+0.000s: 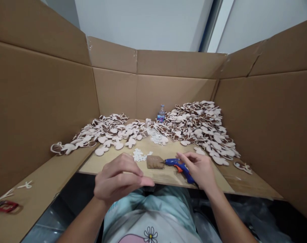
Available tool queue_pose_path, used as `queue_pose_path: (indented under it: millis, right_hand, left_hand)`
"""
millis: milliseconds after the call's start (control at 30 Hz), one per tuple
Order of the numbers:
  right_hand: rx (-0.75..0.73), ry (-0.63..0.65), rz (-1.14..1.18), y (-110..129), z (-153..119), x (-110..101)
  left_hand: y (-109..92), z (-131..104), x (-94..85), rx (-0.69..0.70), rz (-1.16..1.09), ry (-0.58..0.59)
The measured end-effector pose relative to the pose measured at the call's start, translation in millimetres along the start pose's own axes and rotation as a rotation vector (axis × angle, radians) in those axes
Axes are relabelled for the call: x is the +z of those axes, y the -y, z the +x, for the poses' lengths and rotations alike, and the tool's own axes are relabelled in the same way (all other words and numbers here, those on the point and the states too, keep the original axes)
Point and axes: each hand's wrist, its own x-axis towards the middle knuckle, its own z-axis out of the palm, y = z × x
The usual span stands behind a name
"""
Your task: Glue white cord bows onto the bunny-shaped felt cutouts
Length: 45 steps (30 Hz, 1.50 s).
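My left hand [121,178] is held over the table's front edge, its fingers curled and the thumb pointing right; anything inside it is hidden. My right hand [200,167] hovers by a blue glue gun [172,162] with an orange trigger, thumb and index finger pinched together. Whatever that pinch may hold is too small to make out. The glue gun lies on the board, its nozzle on a brown cardboard pad [155,162]. Just behind the pad is a small scatter of white pieces [138,155].
Piles of white and brown bunny-shaped felt pieces rise at left [110,130] and right [196,123]. Between them are a plastic bag of white bits [157,137] and a water bottle [161,114]. Cardboard walls [178,91] enclose the table. A red-handled tool [6,206] lies far left.
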Motion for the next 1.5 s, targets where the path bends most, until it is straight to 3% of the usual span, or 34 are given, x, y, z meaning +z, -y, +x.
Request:
queue_pose_path:
  millis: [100,200,300,467,567,667,800,1000,1200,1333,1500]
  right_hand:
    - [0.011,0.011,-0.005,-1.5,0.5,0.2]
    - [0.051,0.030,0.001,-5.0,3.2,-1.7]
    - [0.080,0.036,-0.035,-10.3,8.6,-6.3]
    - [0.053,0.046,-0.338,-20.5,16.3,-15.7]
    - [0.158,0.160,-0.505,-27.8,16.6,-18.2]
    - [0.392,0.303,-0.625,-35.1,15.3,-15.8]
    - [0.514,0.419,-0.637,-43.3,15.7,-6.8]
    - [0.460,0.411,-0.562,-52.9,15.4,2.8]
    - [0.322,0.317,-0.501,-53.6,12.9,-2.7]
    - [0.262,0.246,-0.428,-55.6,15.6,-7.7]
    - [0.160,0.113,-0.320,-53.8,20.8,-11.3]
  left_hand:
    - [-4.2,-0.8,-2.3,0.004,0.035,-0.004]
    - [4.3,-3.1,-3.2,0.015,0.078,-0.033]
    - [30.2,-10.1,-4.1,-0.065,0.164,-0.055]
    - [84.6,-32.2,-11.4,-0.414,0.369,-0.139]
    - [106.0,-46.4,-17.1,-0.617,0.478,-0.062]
    - [118.0,-58.6,-18.9,-0.794,0.517,0.067]
    - [127.4,-69.2,-15.0,-0.919,0.532,0.193]
    - [147.7,-69.7,-5.9,-0.967,0.545,0.413]
    - [172.4,-68.9,2.8,-1.009,0.469,0.610]
    - [177.0,-68.9,5.5,-1.066,0.437,0.569]
    - [163.0,-58.9,3.8,-1.125,0.341,0.341]
